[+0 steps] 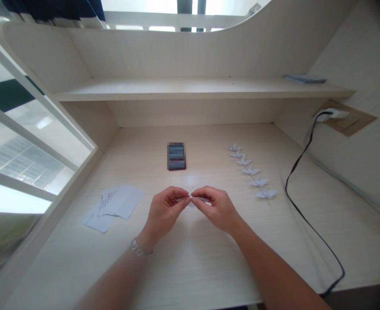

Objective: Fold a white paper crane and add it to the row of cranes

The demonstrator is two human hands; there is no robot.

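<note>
My left hand (165, 211) and my right hand (217, 209) meet above the middle of the pale wood desk (190, 258). Their fingertips pinch a small folded piece of white paper (191, 201), which is mostly hidden by my fingers. Several white origami cranes (251, 171) stand in a slanting row to the right of my right hand. Loose white paper sheets (118, 202) lie to the left of my left hand, with printed lines on one. A metal chain bracelet (140, 247) circles my left wrist.
A dark, blurred rectangular object (176, 156) lies on the desk beyond my hands. A black cable (302, 202) runs along the right side from a wall socket (333, 115). A shelf (202, 88) above holds a flat bluish stack (305, 79). A window (25, 142) lies left.
</note>
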